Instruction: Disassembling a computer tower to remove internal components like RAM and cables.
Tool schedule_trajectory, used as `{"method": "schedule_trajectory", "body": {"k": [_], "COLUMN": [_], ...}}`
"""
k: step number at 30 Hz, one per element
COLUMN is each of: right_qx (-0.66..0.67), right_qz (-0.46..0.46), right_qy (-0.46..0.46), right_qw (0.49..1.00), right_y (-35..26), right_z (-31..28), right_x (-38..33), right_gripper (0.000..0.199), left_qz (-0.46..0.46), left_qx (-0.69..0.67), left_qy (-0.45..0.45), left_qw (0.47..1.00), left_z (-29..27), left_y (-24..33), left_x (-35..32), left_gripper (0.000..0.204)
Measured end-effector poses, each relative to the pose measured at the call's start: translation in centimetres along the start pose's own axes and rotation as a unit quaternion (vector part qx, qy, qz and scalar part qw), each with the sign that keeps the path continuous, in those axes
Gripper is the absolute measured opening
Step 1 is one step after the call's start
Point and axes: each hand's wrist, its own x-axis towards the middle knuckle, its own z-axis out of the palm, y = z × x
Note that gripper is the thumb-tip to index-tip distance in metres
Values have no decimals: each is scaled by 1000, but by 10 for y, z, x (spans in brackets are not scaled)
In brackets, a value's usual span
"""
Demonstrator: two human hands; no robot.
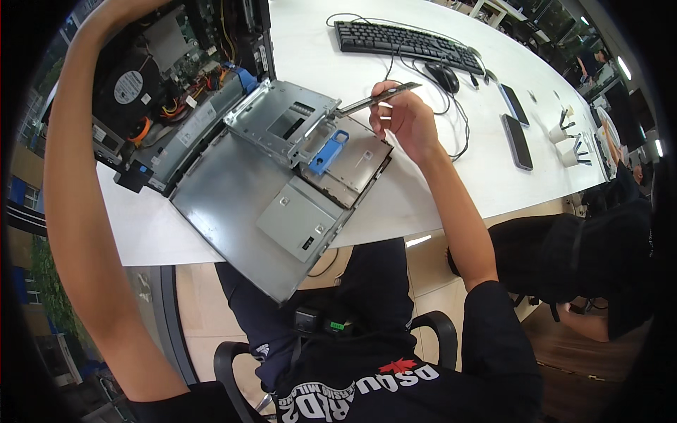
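Observation:
My right hand has its fingers closed on a narrow metal strip, held slanting over the table. The strip's left end meets the corner of a silver metal drive cage; whether they touch I cannot tell. Below the cage is a blue plastic latch, beside a flat silver drive bay. A side panel lies flat with a grey plate on it. My left hand reaches over the open computer case; its fingers are cut off by the top edge.
Behind my right hand lie a black keyboard and a mouse with loose cables. Two phones and small white cups stand farther right on the white table. A person in black sits at the right.

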Motion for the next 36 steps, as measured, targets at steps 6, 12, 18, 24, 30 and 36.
{"method": "schedule_trajectory", "body": {"k": [6, 12, 18, 24, 30, 36], "right_qx": [42, -39, -138, 13, 17, -23], "right_qz": [12, -13, 44, 34, 35, 40], "right_qy": [-36, 87, 90, 19, -1, 37], "right_qw": [998, 995, 985, 999, 999, 998], "right_y": [2, -10, 3, 5, -6, 4], "right_z": [11, 11, -5, 6, -1, 10], "right_x": [3, -3, -2, 6, -3, 8], "right_gripper": [31, 38, 34, 32, 36, 35], "left_qz": [44, 97, 202, 186, 191, 128], "left_qx": [-28, -37, -199, -224, -202, -167], "left_qy": [-32, -18, -21, 37, 65, 35], "left_qw": [998, 994, 959, 956, 958, 977], "left_z": [-15, -13, 51, 96, 91, 73], "left_y": [-13, -9, -48, -130, -104, -125], "left_x": [-5, 2, 77, 126, 126, 107], "left_gripper": [79, 81, 80, 69, 70, 73]}}
